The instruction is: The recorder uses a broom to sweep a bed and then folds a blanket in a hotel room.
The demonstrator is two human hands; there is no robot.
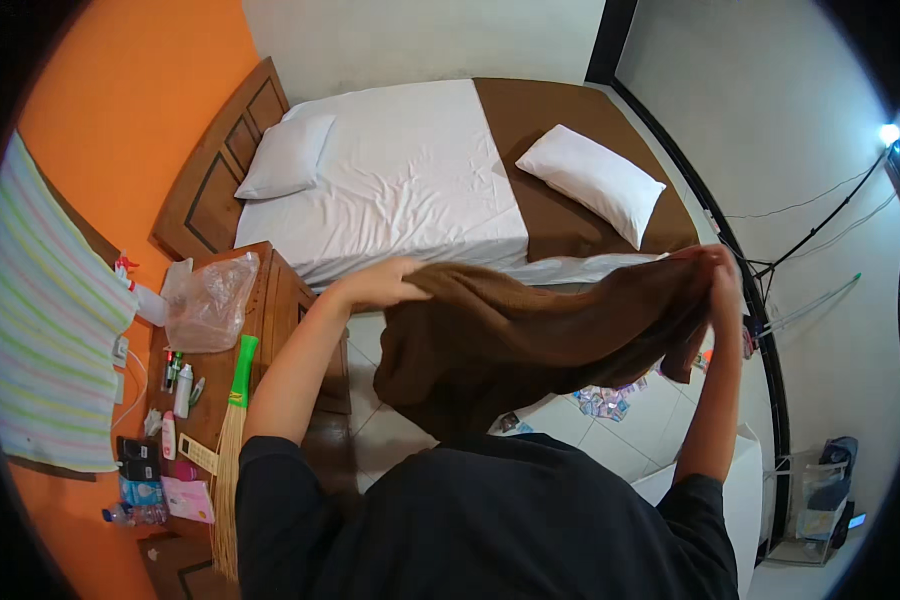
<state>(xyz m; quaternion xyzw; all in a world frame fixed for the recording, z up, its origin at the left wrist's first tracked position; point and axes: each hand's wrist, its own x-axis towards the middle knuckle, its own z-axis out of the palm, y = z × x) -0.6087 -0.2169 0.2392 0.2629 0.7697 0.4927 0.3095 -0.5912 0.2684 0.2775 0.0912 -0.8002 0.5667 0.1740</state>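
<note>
A dark brown cloth (530, 340) hangs stretched between my two raised hands, its lower part bunched close to my chest. My left hand (385, 283) is closed on its left upper edge. At the other end, my right hand (708, 268) grips the cloth's right corner. Beyond it stands a bed with a white sheet (400, 190) and a brown cover (515, 120) across its foot end. One white pillow (288, 157) lies by the wooden headboard (225, 150); another white pillow (592, 183) rests on the brown cover.
At left, a wooden cabinet (260, 290) carries a clear plastic bag (213, 300), a spray bottle (148, 300), a remote (199, 453) and small bottles. A green-handled broom (242, 370) leans there. Small packets (605, 402) lie on the tiled floor. A wire rack (810, 500) stands at right.
</note>
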